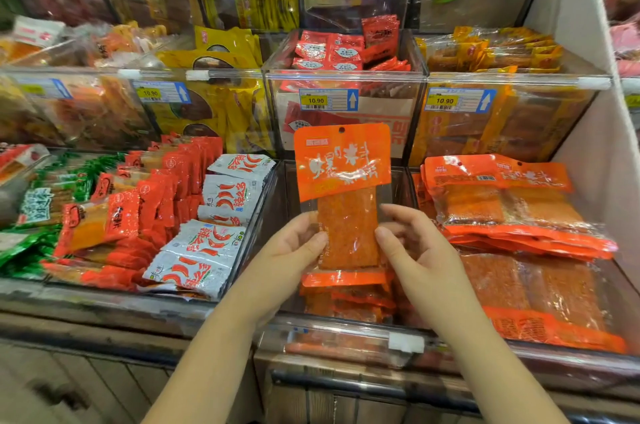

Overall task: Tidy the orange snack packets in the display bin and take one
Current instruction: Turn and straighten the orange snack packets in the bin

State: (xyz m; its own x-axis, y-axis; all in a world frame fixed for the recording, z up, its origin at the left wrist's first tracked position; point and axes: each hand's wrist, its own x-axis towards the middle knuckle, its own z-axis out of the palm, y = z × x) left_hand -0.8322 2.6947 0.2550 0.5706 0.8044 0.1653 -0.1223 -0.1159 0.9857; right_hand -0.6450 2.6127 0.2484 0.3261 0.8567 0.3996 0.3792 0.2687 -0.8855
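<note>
1. A clear acrylic display bin (281, 202) in the middle of the lowest shelf tier holds a low stack of orange snack packets (349, 302), lying flat towards its front wall.
2. One orange snack packet with a clear window and white lettering (343, 195) is held upright above that stack. Its lower edge is just over the topmost packet, and its header covers part of the bin front behind.
3. The left hand (294, 243) has its grip closed on the packet's left edge, thumb on the front. The right hand (415, 250) pinches the right edge, thumb on the front and fingers curled.
4. Just to the right, a second clear bin (571, 354) carries larger orange-and-clear packets (512, 215), heaped unevenly, some hanging over others.
5. To the left, a third clear bin (256, 226) contains white sachets printed with red chillies (207, 243) beside upright rows of red packets (156, 202). Green packets (20, 243) lie further left.
6. On the tier behind, a raised clear bin (346, 74) holds small red packets (332, 49). Its front bears a yellow price label reading 10.90 (316, 100) next to a blue arrow.
7. Yellow packets (225, 53) fill the raised bin to the left.
8. A white side panel (595, 146) closes the shelving on the right.
</note>
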